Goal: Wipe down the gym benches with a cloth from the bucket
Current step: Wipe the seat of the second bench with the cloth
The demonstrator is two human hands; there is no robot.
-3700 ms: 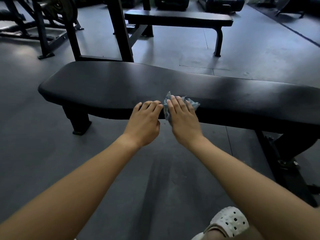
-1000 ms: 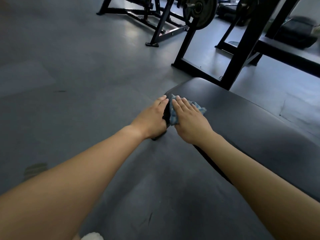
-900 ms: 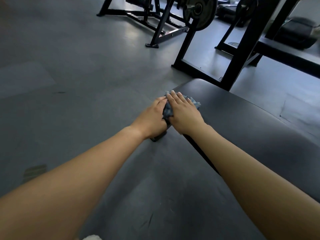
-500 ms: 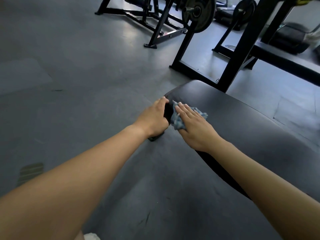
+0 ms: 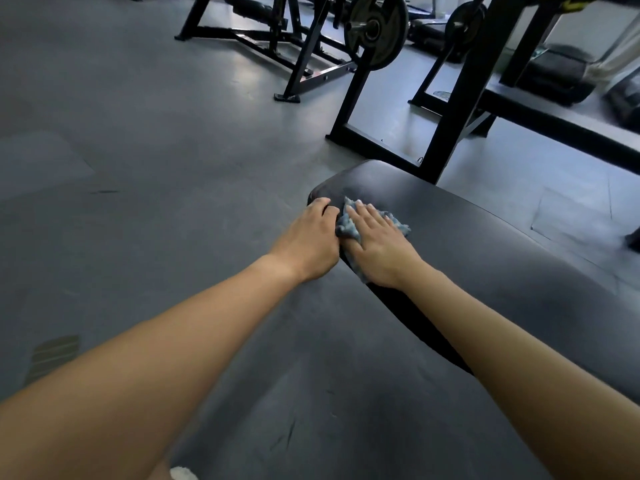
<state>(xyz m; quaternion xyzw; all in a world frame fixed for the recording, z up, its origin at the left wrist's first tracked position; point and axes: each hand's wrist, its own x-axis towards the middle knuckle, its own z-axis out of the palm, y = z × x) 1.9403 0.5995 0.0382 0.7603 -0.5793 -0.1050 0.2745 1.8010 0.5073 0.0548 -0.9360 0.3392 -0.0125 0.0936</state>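
Observation:
A black padded gym bench (image 5: 485,244) runs from the centre of the head view to the right edge. Its rounded end lies just beyond my hands. A crumpled blue-grey cloth (image 5: 346,227) sits on the pad near that end. My right hand (image 5: 381,247) lies flat on the cloth with straight fingers and presses it onto the pad. My left hand (image 5: 308,242) rests on the bench's near edge beside the cloth, fingers bent over the rim. No bucket is in view.
A black rack upright (image 5: 464,98) stands directly behind the bench end. A barbell with a weight plate (image 5: 375,27) hangs on it. Another black bench (image 5: 561,129) is at the right rear. Further frames (image 5: 277,53) stand on the grey rubber floor (image 5: 138,168).
Since 3.7 s ago both hands and the cloth have gone from the bench's middle to its left end. In the last second my right hand slid the cloth back and forth there.

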